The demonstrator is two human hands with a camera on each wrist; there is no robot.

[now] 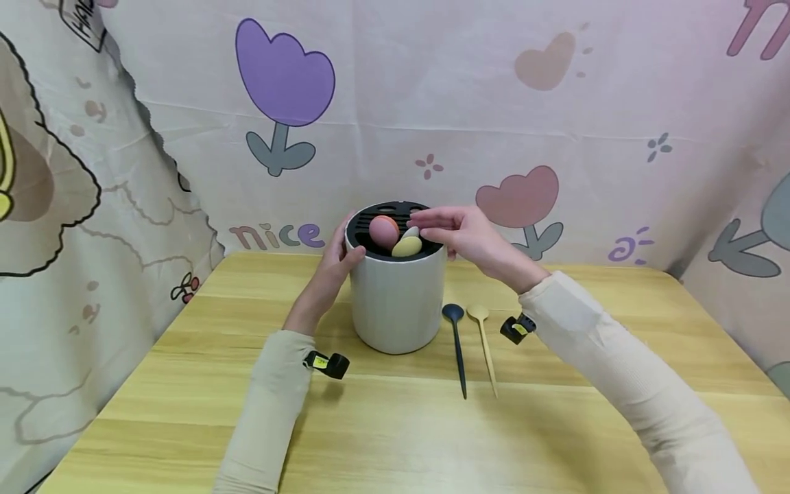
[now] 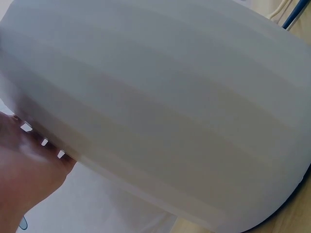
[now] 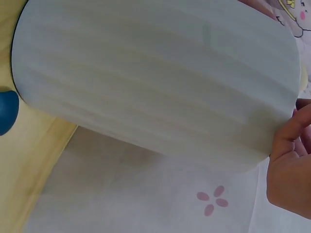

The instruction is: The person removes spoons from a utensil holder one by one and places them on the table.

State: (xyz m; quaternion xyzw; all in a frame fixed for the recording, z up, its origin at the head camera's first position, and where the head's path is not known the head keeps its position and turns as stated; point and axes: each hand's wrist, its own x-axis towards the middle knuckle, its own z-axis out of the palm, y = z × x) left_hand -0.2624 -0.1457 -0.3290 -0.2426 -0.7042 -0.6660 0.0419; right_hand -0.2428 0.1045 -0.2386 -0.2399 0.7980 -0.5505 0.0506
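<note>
A white cylindrical utensil holder (image 1: pixel 398 302) with a slotted black top (image 1: pixel 364 225) stands upright on the table. In it are spoons whose rounded heads show above the top: a pink one (image 1: pixel 383 233) with an orange edge behind it, a yellow one (image 1: pixel 407 247) and a grey one (image 1: pixel 411 234). My left hand (image 1: pixel 336 261) grips the holder's left side, thumb at the front of the rim. My right hand (image 1: pixel 475 237) is at the right of the rim, its extended fingers and thumb close around the grey spoon head without a visible grip. The spoon handles are hidden inside.
A dark blue spoon (image 1: pixel 458 350) and a pale yellow spoon (image 1: pixel 485 346) lie side by side on the wooden table (image 1: pixel 395 425), right of the holder. Behind the table hangs a patterned cloth (image 1: pixel 395 89).
</note>
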